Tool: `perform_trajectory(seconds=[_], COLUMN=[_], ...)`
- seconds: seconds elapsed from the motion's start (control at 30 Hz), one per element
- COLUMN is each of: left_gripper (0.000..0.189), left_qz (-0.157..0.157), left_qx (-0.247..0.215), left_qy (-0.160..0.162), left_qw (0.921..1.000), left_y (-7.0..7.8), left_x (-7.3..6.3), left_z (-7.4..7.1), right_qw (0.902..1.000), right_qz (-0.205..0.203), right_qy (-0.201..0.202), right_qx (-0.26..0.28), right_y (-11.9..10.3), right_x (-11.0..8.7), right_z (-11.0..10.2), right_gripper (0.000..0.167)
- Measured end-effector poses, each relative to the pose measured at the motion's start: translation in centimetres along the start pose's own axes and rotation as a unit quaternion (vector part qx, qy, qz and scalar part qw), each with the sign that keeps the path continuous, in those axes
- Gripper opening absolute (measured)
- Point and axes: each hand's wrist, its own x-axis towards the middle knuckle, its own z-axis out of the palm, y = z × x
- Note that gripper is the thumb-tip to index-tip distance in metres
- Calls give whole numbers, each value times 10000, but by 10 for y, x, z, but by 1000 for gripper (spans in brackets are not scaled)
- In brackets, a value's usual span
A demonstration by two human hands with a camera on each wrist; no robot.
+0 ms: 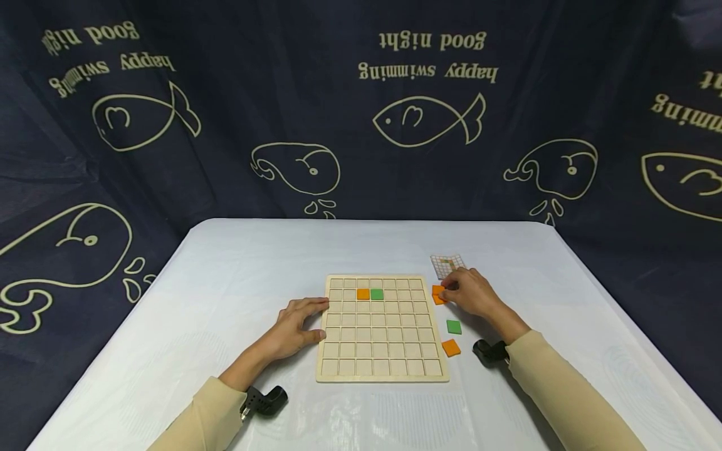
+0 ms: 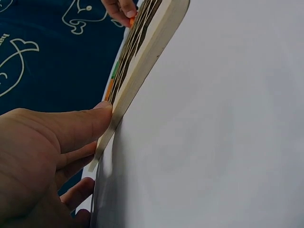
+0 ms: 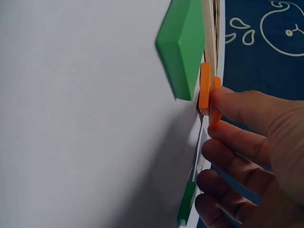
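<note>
A wooden grid board [image 1: 363, 349] lies on the table, with one orange tile [image 1: 363, 294] and one green tile [image 1: 376, 294] side by side in its second row from the far edge. My left hand [image 1: 289, 327] rests against the board's left edge; in the left wrist view its thumb [image 2: 88, 126] touches the side. Beyond the right edge, my right hand [image 1: 472, 292] pinches an orange tile [image 3: 216, 116] between thumb and index finger. Another orange tile [image 3: 204, 89] lies just below the held one.
Right of the board lie a loose green tile [image 1: 454, 327] and an orange tile [image 1: 451, 347]. A patterned grid card [image 1: 442, 265] lies beyond the right hand. Another green tile [image 3: 186, 204] shows near the right fingers. A dark printed curtain [image 1: 225, 181] hangs behind the white table [image 1: 254, 257].
</note>
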Motion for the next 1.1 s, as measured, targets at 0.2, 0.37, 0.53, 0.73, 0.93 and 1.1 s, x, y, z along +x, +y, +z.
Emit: perform_trajectory(seconds=[0.2, 0.37, 0.53, 0.73, 0.93, 1.1], left_gripper=[54, 55, 55, 55, 54, 55], left_qz=[5, -2, -27, -4, -13, 32], left_qx=[-34, -126, -160, -120, -118, -89], left_qy=[16, -12, -26, -29, -32, 21], left_qw=[10000, 9999, 9999, 9999, 9999, 10000], left_y=[0, 0, 0, -1, 0, -1], left_x=[0, 0, 0, 0, 0, 0], left_z=[0, 0, 0, 1, 1, 0], right_qw=[9998, 9995, 9984, 9964, 9948, 9937], right_qz=[-50, -139, -429, -684, -868, -995], right_qy=[69, 76, 170, 209, 87, 135], right_qx=[155, 270, 328, 452, 533, 499], right_y=[-6, -15, -26, -39, -53, -63], right_x=[-2, -6, -10, -13, -12, -9], right_z=[1, 0, -2, -1, 3, 6], right_gripper=[27, 26, 23, 22, 24, 22])
